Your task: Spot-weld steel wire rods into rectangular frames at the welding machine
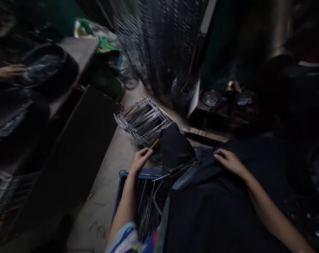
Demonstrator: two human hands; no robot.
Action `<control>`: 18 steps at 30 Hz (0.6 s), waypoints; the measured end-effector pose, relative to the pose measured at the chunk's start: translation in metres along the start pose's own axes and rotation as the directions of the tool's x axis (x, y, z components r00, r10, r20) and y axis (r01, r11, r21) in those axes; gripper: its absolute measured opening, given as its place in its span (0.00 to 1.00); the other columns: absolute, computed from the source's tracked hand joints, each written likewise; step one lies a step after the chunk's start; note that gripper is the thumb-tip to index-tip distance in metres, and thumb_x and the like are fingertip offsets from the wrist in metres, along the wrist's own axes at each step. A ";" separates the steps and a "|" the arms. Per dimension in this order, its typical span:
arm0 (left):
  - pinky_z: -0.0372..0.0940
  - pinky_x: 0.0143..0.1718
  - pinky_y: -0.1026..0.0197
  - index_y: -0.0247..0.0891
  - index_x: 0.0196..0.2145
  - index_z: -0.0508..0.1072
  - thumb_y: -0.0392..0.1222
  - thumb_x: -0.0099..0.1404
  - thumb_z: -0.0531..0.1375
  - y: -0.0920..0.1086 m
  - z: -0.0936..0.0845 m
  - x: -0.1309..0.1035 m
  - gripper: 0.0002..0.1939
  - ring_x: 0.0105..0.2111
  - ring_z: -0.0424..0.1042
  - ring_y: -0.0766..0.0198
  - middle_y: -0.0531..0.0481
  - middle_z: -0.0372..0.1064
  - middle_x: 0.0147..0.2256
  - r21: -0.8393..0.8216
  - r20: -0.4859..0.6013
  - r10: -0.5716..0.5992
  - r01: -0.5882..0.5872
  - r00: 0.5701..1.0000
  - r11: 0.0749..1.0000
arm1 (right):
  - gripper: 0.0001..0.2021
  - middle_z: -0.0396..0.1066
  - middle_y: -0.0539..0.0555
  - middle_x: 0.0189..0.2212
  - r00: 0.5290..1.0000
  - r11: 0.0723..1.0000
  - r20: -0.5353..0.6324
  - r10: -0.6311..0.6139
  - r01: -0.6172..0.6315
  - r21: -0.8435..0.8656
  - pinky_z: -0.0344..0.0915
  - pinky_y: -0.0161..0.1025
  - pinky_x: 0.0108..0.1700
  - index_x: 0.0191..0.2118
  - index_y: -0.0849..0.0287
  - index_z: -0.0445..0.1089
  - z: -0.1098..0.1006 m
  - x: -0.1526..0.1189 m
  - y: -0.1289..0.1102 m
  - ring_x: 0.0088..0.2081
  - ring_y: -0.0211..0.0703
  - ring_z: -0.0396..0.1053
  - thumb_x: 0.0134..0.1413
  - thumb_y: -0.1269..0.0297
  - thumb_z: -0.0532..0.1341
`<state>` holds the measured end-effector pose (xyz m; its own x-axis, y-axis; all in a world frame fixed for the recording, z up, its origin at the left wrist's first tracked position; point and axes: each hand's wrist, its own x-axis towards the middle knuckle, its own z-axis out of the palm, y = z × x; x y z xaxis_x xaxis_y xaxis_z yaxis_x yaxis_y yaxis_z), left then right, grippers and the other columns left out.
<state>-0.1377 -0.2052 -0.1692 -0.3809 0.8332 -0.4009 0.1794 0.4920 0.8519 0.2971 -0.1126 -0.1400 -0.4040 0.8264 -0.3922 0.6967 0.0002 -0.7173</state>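
My left hand is raised over the near side of a stack of bent wire frames, its thumb and fingertips pressed together; what they pinch is too dim to make out. Dark cloth covers my lap and knee. Above it my right hand has its thumb and index finger close together near the cloth, and nothing can be made out between them. Thin wire pieces lie across the cloth between both hands. Below my left hand, a blue crate holds long thin metal rods.
At the left, another person's hand reaches to a black tub on a bench. A dark board leans below it. Wire bundles hang behind. A round dish of small metal parts sits at the right.
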 end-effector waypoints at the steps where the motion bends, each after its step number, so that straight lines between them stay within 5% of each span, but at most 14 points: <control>1: 0.64 0.43 0.59 0.33 0.31 0.77 0.50 0.56 0.67 0.011 0.007 -0.017 0.15 0.38 0.70 0.57 0.47 0.73 0.32 0.038 0.170 0.051 -0.059 0.984 0.998 | 0.15 0.75 0.52 0.36 1.000 1.000 0.001 -0.006 0.006 0.000 0.65 0.40 0.42 0.40 0.56 0.73 0.000 0.002 -0.001 0.38 0.47 0.72 0.59 0.52 0.56; 3: 0.63 0.44 0.59 0.35 0.34 0.76 0.50 0.61 0.63 0.031 0.023 -0.044 0.13 0.39 0.70 0.58 0.46 0.72 0.36 0.145 0.471 0.193 -0.292 0.861 0.945 | 0.13 0.75 0.52 0.37 0.999 0.999 0.000 -0.037 0.037 0.010 0.65 0.39 0.42 0.41 0.56 0.73 -0.002 0.004 -0.003 0.38 0.46 0.72 0.59 0.54 0.56; 5: 0.64 0.42 0.58 0.36 0.34 0.74 0.49 0.65 0.59 0.044 0.039 -0.061 0.12 0.37 0.68 0.59 0.45 0.69 0.35 0.234 0.590 0.275 -0.487 0.759 0.842 | 0.13 0.75 0.52 0.37 0.997 0.997 -0.017 -0.079 0.080 0.018 0.65 0.38 0.42 0.41 0.56 0.73 -0.008 0.003 -0.005 0.38 0.45 0.72 0.60 0.55 0.56; 6: 0.64 0.41 0.58 0.37 0.32 0.72 0.49 0.66 0.58 0.047 0.046 -0.066 0.12 0.35 0.67 0.59 0.46 0.68 0.33 0.269 0.588 0.302 -0.533 0.750 0.802 | 0.13 0.75 0.52 0.37 0.995 0.995 -0.034 -0.093 0.094 0.016 0.65 0.38 0.42 0.42 0.56 0.73 -0.013 0.000 -0.006 0.38 0.45 0.72 0.61 0.55 0.56; 12: 0.64 0.43 0.57 0.38 0.34 0.72 0.48 0.64 0.58 0.067 0.059 -0.058 0.10 0.38 0.68 0.56 0.43 0.68 0.36 0.236 0.570 0.319 -0.523 0.757 0.819 | 0.16 0.75 0.53 0.38 0.929 0.999 -0.369 -0.042 0.036 -0.023 0.64 0.37 0.42 0.44 0.58 0.74 -0.081 -0.045 0.021 0.38 0.44 0.71 0.61 0.52 0.57; 18: 0.61 0.31 0.62 0.38 0.32 0.74 0.48 0.52 0.67 0.114 0.073 0.006 0.14 0.30 0.67 0.57 0.49 0.70 0.29 0.379 0.485 0.211 -0.421 0.849 0.824 | 0.18 0.76 0.59 0.38 0.644 0.933 -0.713 0.279 -0.357 0.043 0.64 0.35 0.39 0.48 0.61 0.72 -0.167 -0.112 0.129 0.35 0.42 0.72 0.60 0.53 0.58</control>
<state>-0.0538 -0.1254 -0.0991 0.1546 0.9332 -0.3243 0.6521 0.1502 0.7431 0.5315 -0.1112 -0.0920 0.3568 0.9333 -0.0420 0.7691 -0.3190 -0.5538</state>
